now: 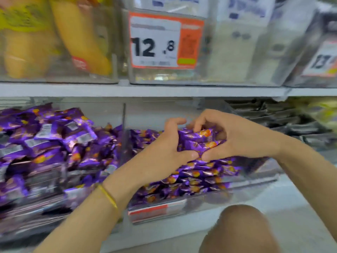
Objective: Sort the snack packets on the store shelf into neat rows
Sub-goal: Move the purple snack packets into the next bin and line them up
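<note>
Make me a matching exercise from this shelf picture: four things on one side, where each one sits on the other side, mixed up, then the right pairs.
Things
1. price tag
2. yellow bags
3. grey packets
4. purple packets

Places
A. gripped between the left hand and the right hand
B. upper level, far left
C. lower level, far right
D. front of a clear bin, upper level, middle

Pairs: 1-D, 2-B, 3-C, 4-A
</note>
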{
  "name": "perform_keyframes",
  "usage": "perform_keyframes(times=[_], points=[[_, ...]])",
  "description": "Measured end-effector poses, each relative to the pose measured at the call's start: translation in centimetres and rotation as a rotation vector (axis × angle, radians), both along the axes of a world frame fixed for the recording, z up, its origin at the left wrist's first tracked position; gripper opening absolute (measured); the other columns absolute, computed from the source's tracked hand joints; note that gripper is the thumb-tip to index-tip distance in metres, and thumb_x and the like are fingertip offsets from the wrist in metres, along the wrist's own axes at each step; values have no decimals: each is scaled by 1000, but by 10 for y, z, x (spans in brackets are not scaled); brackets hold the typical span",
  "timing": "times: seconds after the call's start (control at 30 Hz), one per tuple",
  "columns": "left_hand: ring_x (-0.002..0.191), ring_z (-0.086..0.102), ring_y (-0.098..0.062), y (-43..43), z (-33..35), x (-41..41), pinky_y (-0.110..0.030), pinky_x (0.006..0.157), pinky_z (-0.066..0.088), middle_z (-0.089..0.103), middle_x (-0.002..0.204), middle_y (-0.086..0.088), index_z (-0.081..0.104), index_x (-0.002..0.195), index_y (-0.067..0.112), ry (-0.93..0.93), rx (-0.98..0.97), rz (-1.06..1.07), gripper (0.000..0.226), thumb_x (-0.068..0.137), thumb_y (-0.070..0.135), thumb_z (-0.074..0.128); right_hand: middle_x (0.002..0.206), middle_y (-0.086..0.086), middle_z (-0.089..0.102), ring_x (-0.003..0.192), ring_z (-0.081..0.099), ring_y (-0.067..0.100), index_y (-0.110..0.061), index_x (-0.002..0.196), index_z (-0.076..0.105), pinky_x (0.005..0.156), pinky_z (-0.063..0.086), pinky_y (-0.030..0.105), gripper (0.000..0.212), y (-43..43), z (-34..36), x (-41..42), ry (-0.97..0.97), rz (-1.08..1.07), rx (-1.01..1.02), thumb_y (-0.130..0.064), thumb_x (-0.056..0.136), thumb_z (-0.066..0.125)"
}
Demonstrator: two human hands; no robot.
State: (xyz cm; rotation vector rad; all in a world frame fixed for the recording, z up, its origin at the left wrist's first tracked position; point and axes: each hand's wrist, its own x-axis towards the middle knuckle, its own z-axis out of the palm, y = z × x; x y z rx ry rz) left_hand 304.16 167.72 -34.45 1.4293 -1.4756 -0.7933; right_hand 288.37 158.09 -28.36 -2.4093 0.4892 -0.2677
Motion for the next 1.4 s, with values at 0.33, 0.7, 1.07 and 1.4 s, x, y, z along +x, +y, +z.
perform_keyframes(times=[0.33,0.7,1.07,1.4], points=[[117,50,-15,-77,-33,-67,-33,100,42,47,130,0,34,131,17,-207,122,-123,65,79,21,73,82,-14,53,70,49,-9,-21,87,56,62,35,7,38,-56,-33,-68,270,-101,-178,-14,61,84],[102,48,-13,-80,-52,-67,-23,85,41,40,108,3,53,118,17,-565,290,-219,41,82,23,70,87,-9,40,82,43,14,-20,90,46,63,34,17,38,-72,-73,-70,610,80,-297,-15,69,77],[88,48,-5,-78,-55,-69,-16,77,42,48,106,3,54,117,17,-525,291,-223,35,85,19,67,115,-3,43,100,49,20,-21,117,38,69,36,29,55,-66,-88,-63,778,62,-661,-40,75,69],[89,54,-5,-62,-37,-56,-7,71,40,55,106,3,58,112,17,-449,230,-150,28,86,16,65,105,2,42,90,42,16,-12,116,50,71,35,27,45,-66,-68,-61,770,26,-413,-20,78,73]])
